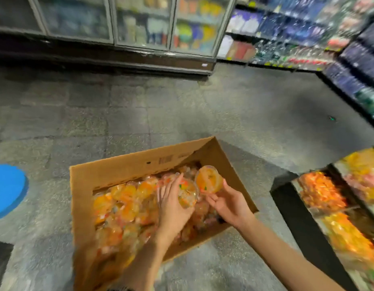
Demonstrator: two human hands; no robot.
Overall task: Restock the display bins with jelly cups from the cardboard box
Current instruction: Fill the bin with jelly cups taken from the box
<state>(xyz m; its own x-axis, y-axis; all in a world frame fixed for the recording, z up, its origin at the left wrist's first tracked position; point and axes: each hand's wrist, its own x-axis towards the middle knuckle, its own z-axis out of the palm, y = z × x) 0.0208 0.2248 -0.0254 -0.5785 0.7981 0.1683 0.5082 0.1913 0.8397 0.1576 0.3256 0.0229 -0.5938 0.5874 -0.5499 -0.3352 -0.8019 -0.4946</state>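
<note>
An open cardboard box point(123, 166) lies on the floor, filled with several orange and pink jelly cups point(123, 204). Over the box, my left hand point(171, 206) grips a clear jelly cup point(188, 196) with pale, speckled contents. My right hand point(228, 202) holds an orange jelly cup point(209, 179) by its lower edge, tilted up above the box's far right corner. The two cups sit side by side, almost touching. Display bins point(287, 206) holding orange, yellow and pink cups stand at the right edge.
A grey tiled floor point(139, 114) surrounds the box. A blue round object point(7, 190) lies at the left. Glass-door coolers point(139, 24) line the back, and stocked shelves point(308, 34) run along the back right and right side.
</note>
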